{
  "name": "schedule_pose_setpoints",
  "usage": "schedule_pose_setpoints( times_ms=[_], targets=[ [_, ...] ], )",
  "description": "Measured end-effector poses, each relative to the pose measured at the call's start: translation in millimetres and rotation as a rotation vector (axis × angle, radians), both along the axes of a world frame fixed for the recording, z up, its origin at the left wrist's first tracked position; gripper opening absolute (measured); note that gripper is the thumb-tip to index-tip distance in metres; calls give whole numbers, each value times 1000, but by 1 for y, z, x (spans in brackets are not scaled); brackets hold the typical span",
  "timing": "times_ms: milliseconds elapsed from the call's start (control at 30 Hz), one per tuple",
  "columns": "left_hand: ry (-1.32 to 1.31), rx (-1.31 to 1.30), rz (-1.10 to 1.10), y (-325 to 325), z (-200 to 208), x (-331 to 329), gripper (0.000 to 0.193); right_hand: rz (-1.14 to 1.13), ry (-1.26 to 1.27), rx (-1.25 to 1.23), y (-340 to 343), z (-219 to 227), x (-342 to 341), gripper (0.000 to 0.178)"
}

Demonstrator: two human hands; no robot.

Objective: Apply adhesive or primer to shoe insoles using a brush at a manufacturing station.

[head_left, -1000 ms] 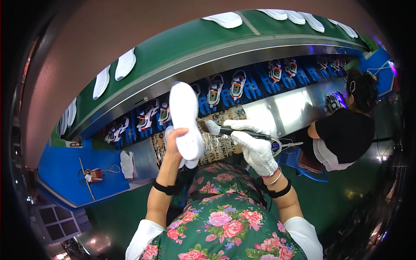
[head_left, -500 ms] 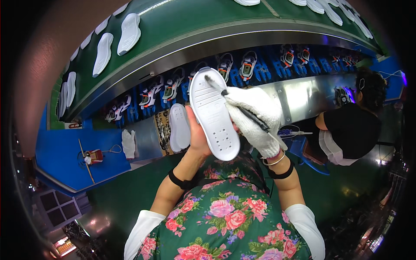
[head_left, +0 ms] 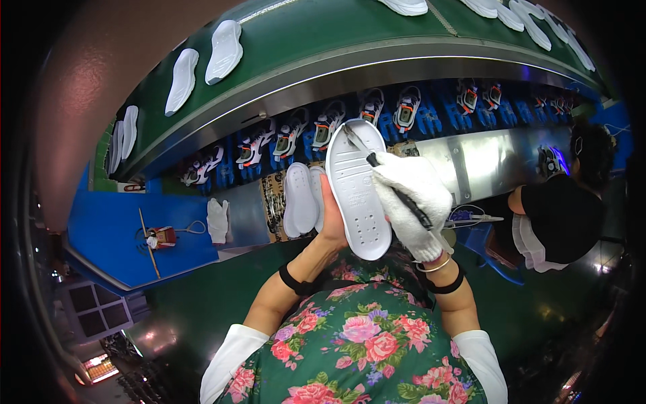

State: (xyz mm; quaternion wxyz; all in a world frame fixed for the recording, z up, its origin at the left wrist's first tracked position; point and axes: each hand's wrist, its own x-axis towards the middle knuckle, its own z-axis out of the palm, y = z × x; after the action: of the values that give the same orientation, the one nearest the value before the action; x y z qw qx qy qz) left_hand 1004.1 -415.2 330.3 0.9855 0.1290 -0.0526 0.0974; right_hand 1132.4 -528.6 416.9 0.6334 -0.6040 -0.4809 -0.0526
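My bare left hand (head_left: 332, 219) grips a white shoe sole (head_left: 363, 182) from its left side and underneath. The sole is held nearly upright in front of my body, its ridged inner face with small holes toward me. A white knitted glove covers my right hand (head_left: 420, 198), which is closed around a thin brush (head_left: 412, 207) with a dark handle. The brush tip is at the far end of the sole, inside its raised rim; whether it touches cannot be made out. Left of my left hand, more white soles (head_left: 299, 202) lie on the bench.
A green conveyor (head_left: 296, 37) carrying several white soles curves across the back. Beneath it, shoes (head_left: 406, 111) sit among blue holders. On the left, a blue table (head_left: 108, 232) bears a small red box and stick, beside a white glove (head_left: 217, 221). A co-worker (head_left: 562, 219) sits at right.
My view has shifted, so the scene sits further right and lower. The sole stands slightly more upright, and the brush tip has moved a little toward its left rim. Both grips are unchanged.
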Motion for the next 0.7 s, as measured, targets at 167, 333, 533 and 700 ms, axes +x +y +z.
schedule_pose_setpoints(
  times_ms=[167,333,533,700],
  targets=[
    [41,19,65,11,-8,-2,93,197,-190,-78,-2,-1,-16,26],
    [518,374,287,8,24,11,92,68,30,-49,-5,-7,3,18],
    [290,150,119,19,9,12,99,227,-48,-76,-16,-11,-9,25],
    [370,205,225,13,19,18,101,171,-9,-41,-22,-21,-4,22]
  ],
)
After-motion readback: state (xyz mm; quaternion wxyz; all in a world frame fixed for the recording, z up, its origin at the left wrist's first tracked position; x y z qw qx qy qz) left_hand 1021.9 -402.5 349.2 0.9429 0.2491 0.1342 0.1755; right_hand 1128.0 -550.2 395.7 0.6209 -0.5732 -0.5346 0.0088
